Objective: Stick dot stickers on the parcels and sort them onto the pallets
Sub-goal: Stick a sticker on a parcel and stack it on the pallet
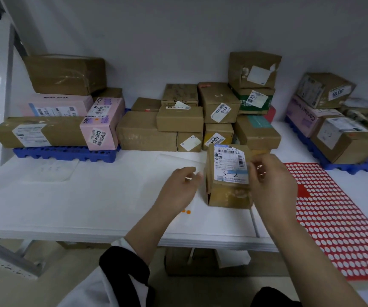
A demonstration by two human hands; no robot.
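1. Two orange dot stickers [186,211] lie on the white table [67,207] by the left hand [179,185], whose curled fingers sit just beside a small brown cardboard parcel [229,196]; blur hides any contact.
2. The right hand [271,185] curls at the parcel's white shipping label [230,165]; whether it pinches anything cannot be told.
3. Upright on the table, the parcel looks light and stiff, best gripped across its bare side faces.
4. A red sticker sheet with white circles [338,218] lies to the right; beyond, stacked parcels [145,131] crowd blue plastic pallets [63,154].
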